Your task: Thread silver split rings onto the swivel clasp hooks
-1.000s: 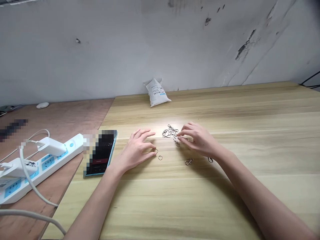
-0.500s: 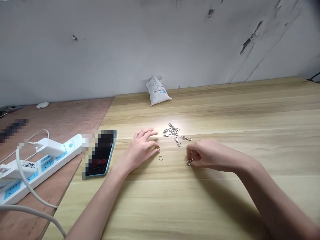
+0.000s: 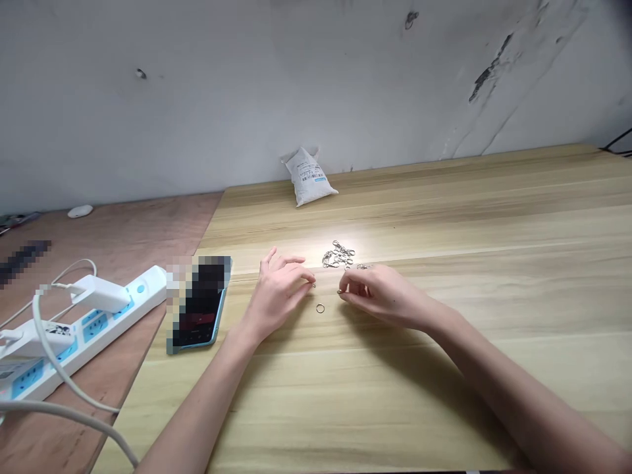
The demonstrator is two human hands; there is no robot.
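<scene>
My left hand [image 3: 281, 286] pinches a small metal key ring [image 3: 314, 285] between thumb and forefinger, the other fingers spread. Facing it, my right hand [image 3: 385, 293] has its fingers closed on a small metal swivel clasp [image 3: 340, 291]; only its end shows at the fingertips. One more key ring [image 3: 320, 308] lies flat on the table between the hands, nearer the left. Just beyond them rests a pile of silver swivel clasps [image 3: 340, 254], and a separate clasp [image 3: 364, 266] is partly hidden behind my right hand.
A phone [image 3: 200, 303] in a blue case lies left of my left arm. Further left, a white power strip [image 3: 103, 322] carries plugged-in chargers and cables on a brown surface. A white plastic packet [image 3: 310, 178] stands near the wall at the back of the wooden table [image 3: 444, 217].
My right hand has moved left with the clasp, nearer my left hand, and now covers part of the loose clasps. My left hand has lifted its key ring slightly.
</scene>
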